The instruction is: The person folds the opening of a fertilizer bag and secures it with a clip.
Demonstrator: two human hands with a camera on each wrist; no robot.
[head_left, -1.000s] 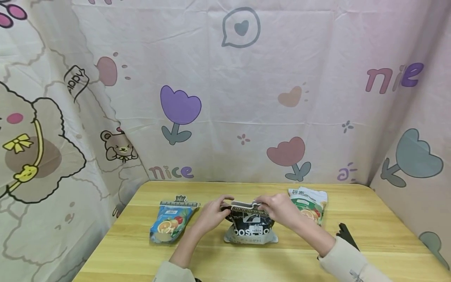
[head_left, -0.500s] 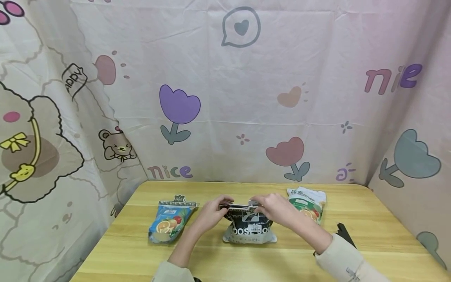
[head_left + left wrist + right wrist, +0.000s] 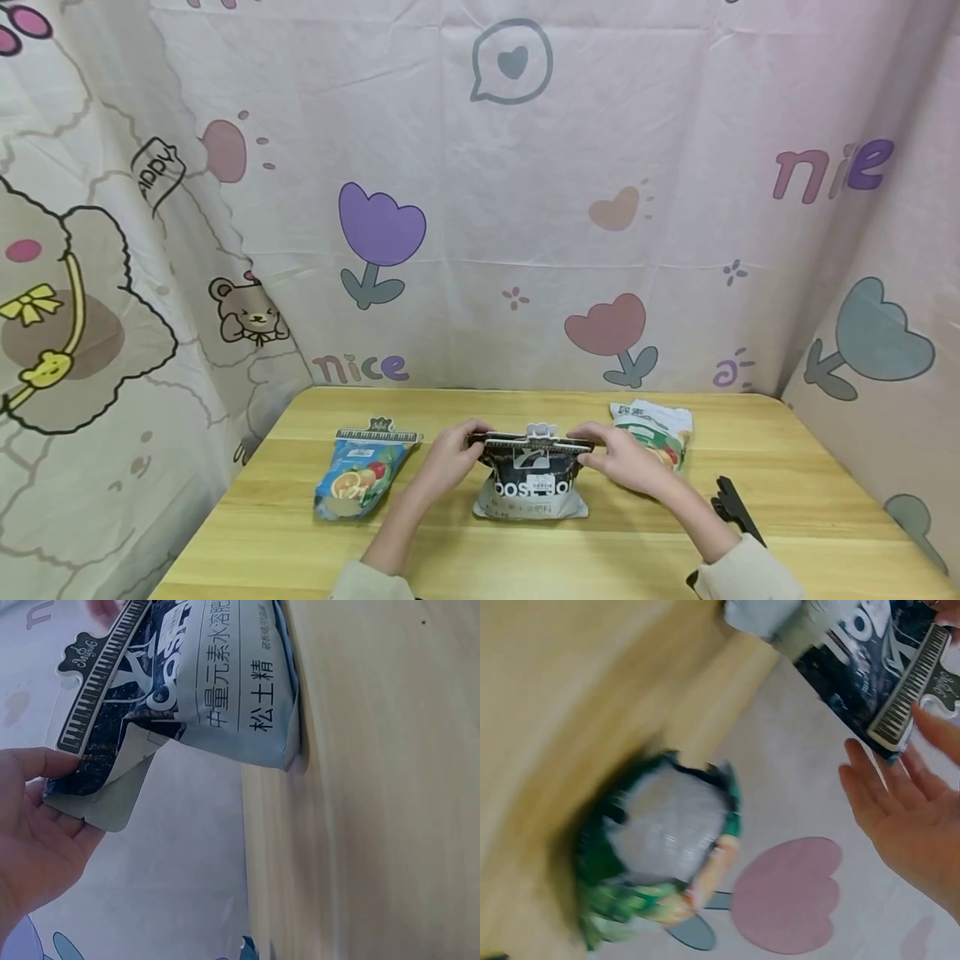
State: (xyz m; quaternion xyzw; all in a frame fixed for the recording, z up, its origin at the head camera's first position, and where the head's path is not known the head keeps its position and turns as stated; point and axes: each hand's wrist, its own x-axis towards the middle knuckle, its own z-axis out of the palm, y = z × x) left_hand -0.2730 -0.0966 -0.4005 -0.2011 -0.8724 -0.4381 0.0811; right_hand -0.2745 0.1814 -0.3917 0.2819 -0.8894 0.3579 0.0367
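A dark blue and grey pouch [image 3: 528,483] stands upright on the table. Across its top sits a long clip [image 3: 542,444] with a piano-key pattern and a small handle tab. At the pouch's upper left corner my left hand [image 3: 45,832] pinches the plastic beside the clip's end, thumb in front and fingers behind. My right hand [image 3: 907,802] is at the opposite end, its thumb touching the clip and its fingers extended behind the corner. A second clip closes a blue fruit-print bag [image 3: 360,479] to the left.
A green and white fruit-print bag [image 3: 660,429] lies at the back right, partly behind the right hand; its open end faces the right wrist camera. Near the right sleeve lies a black clip [image 3: 735,508]. A printed curtain [image 3: 465,208] surrounds the table's back and sides [image 3: 600,575].
My right hand has left the clip's handle tab and shifted right to the clip's end, uncovering the tab. My left hand has stayed at the left corner.
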